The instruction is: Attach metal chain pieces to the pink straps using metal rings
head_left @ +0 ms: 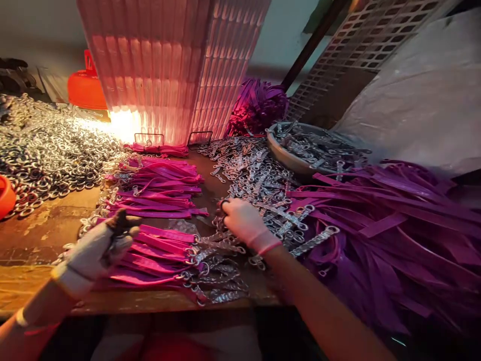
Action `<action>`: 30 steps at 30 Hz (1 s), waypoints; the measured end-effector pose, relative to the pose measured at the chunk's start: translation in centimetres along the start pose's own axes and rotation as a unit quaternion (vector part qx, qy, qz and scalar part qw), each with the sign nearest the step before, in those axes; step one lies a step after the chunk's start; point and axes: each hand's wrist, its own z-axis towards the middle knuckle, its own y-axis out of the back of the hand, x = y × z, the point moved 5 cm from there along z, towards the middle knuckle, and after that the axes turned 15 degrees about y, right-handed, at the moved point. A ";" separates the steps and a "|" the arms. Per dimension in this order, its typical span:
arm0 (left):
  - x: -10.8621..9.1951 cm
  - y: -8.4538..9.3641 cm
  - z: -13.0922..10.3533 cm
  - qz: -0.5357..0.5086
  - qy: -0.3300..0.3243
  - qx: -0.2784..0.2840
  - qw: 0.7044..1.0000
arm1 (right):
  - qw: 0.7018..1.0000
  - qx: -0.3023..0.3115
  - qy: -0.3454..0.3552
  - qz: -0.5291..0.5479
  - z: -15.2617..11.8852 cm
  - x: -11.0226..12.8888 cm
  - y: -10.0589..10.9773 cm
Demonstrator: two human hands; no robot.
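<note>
My left hand (95, 253), in a pale glove with dark stained fingers, hovers over the left ends of the near pink straps (150, 258). Its fingers are smeared by motion, so what they hold, if anything, does not show. My right hand (246, 223), gloved too, has curled fingers at the edge of the heap of silver metal links (259, 175). Whatever sits between those fingertips is hidden. Braided metal pieces (225, 281) hang from rings at the right ends of the near straps. Farther back lies another row of pink straps (161, 195).
A mound of metal rings (48, 150) covers the left side, near an orange container (5, 195). A grey bowl (285, 155) of metal pieces stands at back right. Loose purple straps (376, 240) spread at right. A pink-lit ribbed panel (169, 65) rises behind.
</note>
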 end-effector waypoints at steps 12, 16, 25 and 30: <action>2.8 -5.9 3.5 -0.021 0.100 0.217 0.971 | 0.999 0.043 0.020 0.002 3.0 -5.6 -5.0; 2.5 -5.2 3.7 -0.005 0.061 0.160 0.985 | 0.999 0.006 0.029 0.012 3.1 -6.4 -4.6; 2.6 -6.4 5.5 -0.007 0.056 0.131 0.990 | 0.929 -0.229 0.147 0.251 1.6 2.1 1.2; 2.9 -7.6 6.1 0.008 0.075 0.145 0.987 | 0.914 -0.169 0.117 0.350 1.0 7.0 2.4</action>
